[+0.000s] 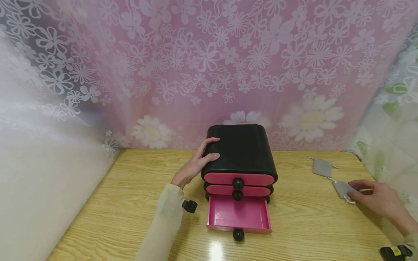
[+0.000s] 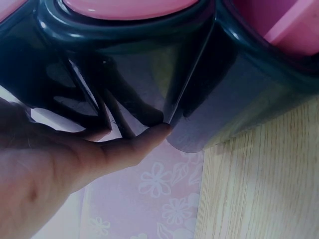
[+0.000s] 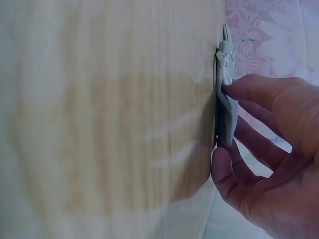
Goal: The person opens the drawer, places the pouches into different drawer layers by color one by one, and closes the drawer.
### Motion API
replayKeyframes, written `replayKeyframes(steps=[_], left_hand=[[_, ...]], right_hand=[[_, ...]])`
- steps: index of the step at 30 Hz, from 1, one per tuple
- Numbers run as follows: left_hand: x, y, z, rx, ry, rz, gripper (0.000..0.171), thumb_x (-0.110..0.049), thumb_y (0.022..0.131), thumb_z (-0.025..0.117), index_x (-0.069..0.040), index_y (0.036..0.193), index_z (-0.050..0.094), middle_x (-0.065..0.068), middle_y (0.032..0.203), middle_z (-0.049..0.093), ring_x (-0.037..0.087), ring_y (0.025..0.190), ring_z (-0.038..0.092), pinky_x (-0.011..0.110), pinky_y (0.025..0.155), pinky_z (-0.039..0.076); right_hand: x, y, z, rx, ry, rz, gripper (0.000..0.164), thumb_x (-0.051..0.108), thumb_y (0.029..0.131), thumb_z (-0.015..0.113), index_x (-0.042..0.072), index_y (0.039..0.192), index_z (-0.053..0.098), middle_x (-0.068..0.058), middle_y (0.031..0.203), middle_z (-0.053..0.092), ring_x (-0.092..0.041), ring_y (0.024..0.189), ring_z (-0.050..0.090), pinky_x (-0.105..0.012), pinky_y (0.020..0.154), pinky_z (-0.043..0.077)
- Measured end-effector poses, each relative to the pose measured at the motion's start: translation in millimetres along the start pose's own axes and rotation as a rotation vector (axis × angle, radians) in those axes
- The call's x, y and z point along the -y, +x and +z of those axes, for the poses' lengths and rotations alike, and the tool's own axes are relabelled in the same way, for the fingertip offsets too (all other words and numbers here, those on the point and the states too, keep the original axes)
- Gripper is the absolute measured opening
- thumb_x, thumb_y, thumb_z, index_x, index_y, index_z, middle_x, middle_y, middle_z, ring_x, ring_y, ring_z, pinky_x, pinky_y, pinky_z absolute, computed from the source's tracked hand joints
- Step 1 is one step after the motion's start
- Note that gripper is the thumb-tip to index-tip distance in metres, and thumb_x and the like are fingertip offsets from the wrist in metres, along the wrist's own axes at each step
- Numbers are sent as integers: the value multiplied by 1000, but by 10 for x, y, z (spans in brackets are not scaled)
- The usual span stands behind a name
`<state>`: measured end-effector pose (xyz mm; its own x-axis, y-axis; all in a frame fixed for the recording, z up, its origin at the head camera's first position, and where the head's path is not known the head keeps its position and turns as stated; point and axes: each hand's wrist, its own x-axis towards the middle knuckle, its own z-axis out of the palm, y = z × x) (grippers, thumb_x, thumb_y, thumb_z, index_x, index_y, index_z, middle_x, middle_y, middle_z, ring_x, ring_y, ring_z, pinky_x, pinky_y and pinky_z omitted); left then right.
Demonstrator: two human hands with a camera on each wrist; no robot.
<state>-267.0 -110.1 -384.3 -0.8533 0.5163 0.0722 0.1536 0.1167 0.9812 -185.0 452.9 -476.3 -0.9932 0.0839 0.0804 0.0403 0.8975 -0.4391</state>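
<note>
A black three-tier drawer unit [image 1: 241, 148] with pink drawer fronts stands on the wooden table. Its bottom drawer [image 1: 237, 214] is pulled out, showing a bare pink inside. My left hand [image 1: 192, 165] rests against the unit's left side, with thumb and a finger reaching onto its top edge; in the left wrist view, extended fingers [image 2: 149, 139] press the black side [image 2: 144, 74]. On the right, my right hand [image 1: 378, 197] grips a small grey drawstring pouch [image 1: 341, 189], with fingertips at its edges. The right wrist view shows this pouch [image 3: 228, 112] edge-on, close against the tabletop.
Another grey drawstring pouch [image 1: 322, 167] lies just behind the gripped one, their cords close together. Round black knobs [image 1: 238, 235] stick out from the drawers. A pink flowered curtain [image 1: 209, 72] hangs along the table's back edge, and pale sheets flank both sides.
</note>
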Motion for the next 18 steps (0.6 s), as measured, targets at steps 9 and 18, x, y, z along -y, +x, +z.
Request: replayKeyframes(steps=[9, 18], left_hand=[[-6, 0, -2, -6, 1, -4, 52, -34, 102, 57, -46, 149, 39, 1, 156, 41, 23, 136, 54, 46, 109, 47], [-18, -12, 2, 3, 2, -2, 54, -34, 102, 56, -44, 151, 37, 2, 158, 38, 25, 138, 53, 46, 110, 46]], right_hand=[[43, -57, -5, 2, 28, 0, 37, 27, 97, 71, -6, 116, 70, -26, 103, 73, 1, 66, 61, -28, 55, 51], [124, -137, -12, -55, 25, -54, 34, 27, 96, 72, -3, 113, 73, -20, 94, 76, 13, 60, 52, -23, 52, 47]])
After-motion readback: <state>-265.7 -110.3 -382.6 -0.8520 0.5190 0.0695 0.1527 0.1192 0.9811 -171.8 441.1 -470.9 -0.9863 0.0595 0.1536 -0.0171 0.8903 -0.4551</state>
